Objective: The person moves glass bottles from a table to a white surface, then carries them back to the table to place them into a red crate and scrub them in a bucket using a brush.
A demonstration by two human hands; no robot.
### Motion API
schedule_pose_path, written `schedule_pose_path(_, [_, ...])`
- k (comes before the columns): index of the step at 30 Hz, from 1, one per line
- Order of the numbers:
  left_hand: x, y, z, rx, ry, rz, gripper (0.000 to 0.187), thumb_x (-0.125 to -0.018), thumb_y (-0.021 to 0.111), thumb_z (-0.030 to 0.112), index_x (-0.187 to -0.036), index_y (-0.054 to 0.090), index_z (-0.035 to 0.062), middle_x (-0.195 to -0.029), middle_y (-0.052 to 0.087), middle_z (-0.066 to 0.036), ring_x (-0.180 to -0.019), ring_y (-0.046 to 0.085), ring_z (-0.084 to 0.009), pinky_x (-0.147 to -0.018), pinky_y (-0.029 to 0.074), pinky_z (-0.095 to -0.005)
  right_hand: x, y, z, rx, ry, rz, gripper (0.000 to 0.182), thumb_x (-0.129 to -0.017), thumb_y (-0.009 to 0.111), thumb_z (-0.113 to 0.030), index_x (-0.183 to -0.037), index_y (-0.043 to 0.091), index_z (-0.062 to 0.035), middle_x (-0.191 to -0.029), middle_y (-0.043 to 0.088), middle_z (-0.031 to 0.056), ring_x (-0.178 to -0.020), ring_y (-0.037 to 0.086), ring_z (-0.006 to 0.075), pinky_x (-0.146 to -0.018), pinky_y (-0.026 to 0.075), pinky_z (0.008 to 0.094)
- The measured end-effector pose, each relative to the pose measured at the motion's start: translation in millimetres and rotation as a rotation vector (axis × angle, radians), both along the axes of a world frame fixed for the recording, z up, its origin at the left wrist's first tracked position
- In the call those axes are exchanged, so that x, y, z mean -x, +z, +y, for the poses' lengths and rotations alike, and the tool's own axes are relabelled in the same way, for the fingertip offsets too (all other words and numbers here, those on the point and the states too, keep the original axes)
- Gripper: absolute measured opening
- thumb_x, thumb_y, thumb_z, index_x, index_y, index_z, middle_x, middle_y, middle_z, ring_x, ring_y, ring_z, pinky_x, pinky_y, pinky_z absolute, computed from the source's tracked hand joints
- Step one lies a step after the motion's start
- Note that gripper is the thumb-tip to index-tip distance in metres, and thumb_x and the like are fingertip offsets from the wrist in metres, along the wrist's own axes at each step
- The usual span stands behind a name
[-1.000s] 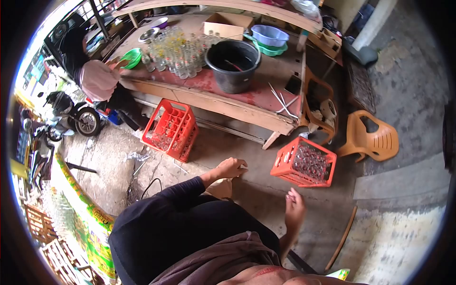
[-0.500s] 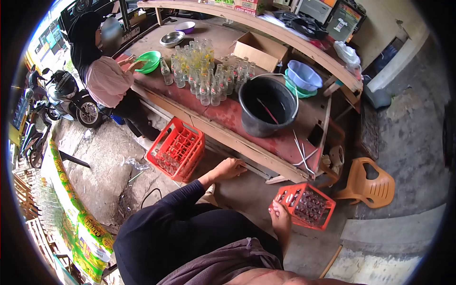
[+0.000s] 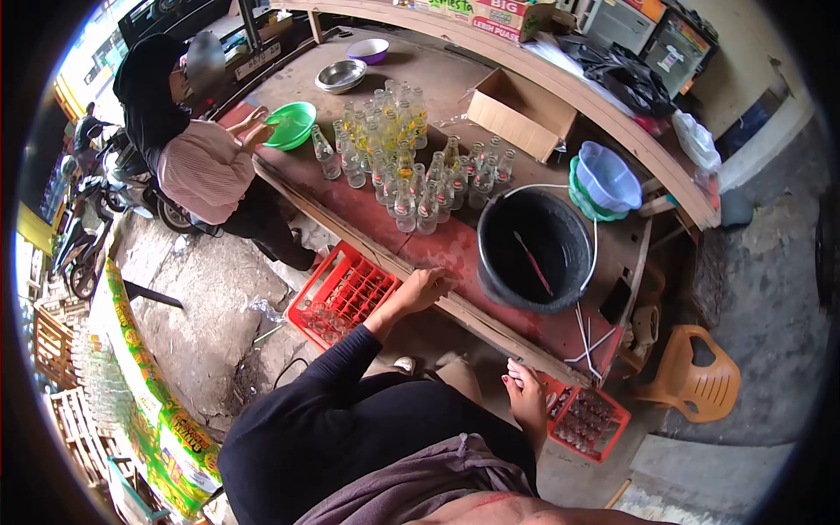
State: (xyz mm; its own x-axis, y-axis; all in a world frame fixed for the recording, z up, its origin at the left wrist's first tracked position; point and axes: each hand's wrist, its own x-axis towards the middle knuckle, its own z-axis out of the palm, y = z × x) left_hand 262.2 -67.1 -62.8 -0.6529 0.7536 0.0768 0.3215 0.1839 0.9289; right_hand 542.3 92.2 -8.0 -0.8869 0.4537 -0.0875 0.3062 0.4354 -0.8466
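My left hand is at the near edge of the red-topped table, above and right of a red crate with some glass bottles in it. Its fingers are curled, and what they may hold is hidden. My right hand is also closed, beside the table's near edge and a second red crate full of bottles. Whether it holds anything is too small to tell. A black bucket with a reddish stick inside stands on the table, right of many glass bottles.
A person at the table's left end has both hands at a green bowl. A cardboard box, a blue basin and metal bowls stand farther back. An orange chair is at the right.
The view has shifted, with the table now nearer and lower. My right hand has moved from over the right crate to beside the table edge. My left hand is now at the table's edge.
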Motion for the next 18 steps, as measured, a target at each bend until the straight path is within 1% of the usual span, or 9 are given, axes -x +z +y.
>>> schedule_pose_path(3, [18.2,3.9,-1.1,-0.085,0.066,0.053,0.024,-0.088,0.062,0.014,-0.107,0.062,0.0003,-0.079,0.068,-0.014,-0.072,0.067,-0.0215,-0.066,0.052,-0.0334,25.6,7.2,25.1,0.041,0.058,0.058,0.029,-0.089,0.056,0.001,-0.117,0.059,-0.0001,-0.102,0.063,0.0139,-0.091,0.064,0.0227,-0.078,0.051,0.0314])
schedule_pose_path(4, [25.8,12.9,-1.0,-0.091,0.109,0.010,0.023,-0.089,0.061,0.013,-0.108,0.061,0.0001,-0.080,0.068,-0.013,-0.072,0.066,-0.0189,-0.066,0.051,-0.0322,40.4,19.2,32.3,0.046,0.073,0.055,0.029,-0.089,0.056,0.001,-0.117,0.059,-0.0001,-0.102,0.063,0.0139,-0.091,0.064,0.0227,-0.078,0.051,0.0314])
schedule_pose_path(6, [40.9,30.9,-3.4,-0.081,0.189,-0.012,0.024,-0.090,0.060,0.009,-0.112,0.060,0.0002,-0.082,0.067,-0.010,-0.074,0.062,-0.0113,-0.066,0.051,-0.0294,70.1,40.3,49.9,-0.086,0.151,0.152,0.027,-0.089,0.054,0.003,-0.115,0.060,0.0000,-0.096,0.063,0.0125,-0.085,0.065,0.0219,-0.073,0.051,0.0312])
schedule_pose_path(7, [49.4,34.1,-6.0,-0.182,0.209,-0.108,0.025,-0.090,0.060,0.007,-0.114,0.060,0.0006,-0.081,0.067,-0.008,-0.074,0.061,-0.0090,-0.066,0.051,-0.0280,84.5,43.2,59.2,-0.074,0.162,0.204,0.027,-0.089,0.054,0.004,-0.114,0.061,-0.0007,-0.095,0.063,0.0120,-0.083,0.065,0.0211,-0.070,0.051,0.0300])
schedule_pose_path(9, [69.0,49.2,-13.8,-0.054,0.308,-0.051,0.026,-0.093,0.056,0.010,-0.118,0.059,0.0027,-0.084,0.062,-0.001,-0.073,0.057,-0.0064,-0.067,0.049,-0.0244,113.8,53.0,74.7,-0.096,0.190,0.257,0.023,-0.089,0.056,0.002,-0.112,0.063,-0.0002,-0.092,0.063,0.0108,-0.082,0.064,0.0177,-0.071,0.051,0.0271])
schedule_pose_path(10, [78.8,58.5,-17.9,-0.074,0.351,-0.031,0.026,-0.094,0.057,0.011,-0.118,0.059,0.0029,-0.084,0.062,-0.001,-0.073,0.057,-0.0062,-0.066,0.049,-0.0240,128.8,57.5,79.8,-0.127,0.218,0.331,0.022,-0.090,0.057,0.000,-0.110,0.064,-0.0010,-0.091,0.063,0.0105,-0.080,0.065,0.0174,-0.069,0.051,0.0270])
schedule_pose_path(13, [104.6,65.0,-32.6,-0.179,0.487,0.031,0.025,-0.094,0.057,0.013,-0.116,0.060,0.0030,-0.083,0.063,-0.002,-0.071,0.057,-0.0061,-0.064,0.048,-0.0228,165.8,70.2,90.3,-0.192,0.328,0.313,0.024,-0.088,0.057,0.001,-0.111,0.063,-0.0035,-0.092,0.062,0.0101,-0.080,0.065,0.0202,-0.066,0.051,0.0293])
schedule_pose_path(15, [122.6,67.4,-38.9,-0.133,0.615,0.123,0.024,-0.092,0.060,0.015,-0.111,0.063,0.0017,-0.077,0.066,-0.007,-0.064,0.059,-0.0103,-0.059,0.049,-0.0268,186.1,68.0,91.3,-0.193,0.361,0.308,0.023,-0.088,0.057,0.001,-0.110,0.063,-0.0033,-0.093,0.061,0.0104,-0.079,0.065,0.0212,-0.067,0.052,0.0307])
schedule_pose_path(18, [154.2,67.3,-43.5,-0.045,0.723,0.274,0.022,-0.088,0.064,0.014,-0.106,0.065,0.0035,-0.078,0.065,-0.009,-0.063,0.059,-0.0130,-0.058,0.047,-0.0271,206.5,69.9,83.9,-0.160,0.402,0.302,0.024,-0.088,0.057,0.002,-0.111,0.062,-0.0027,-0.093,0.061,0.0104,-0.081,0.066,0.0219,-0.069,0.052,0.0326])
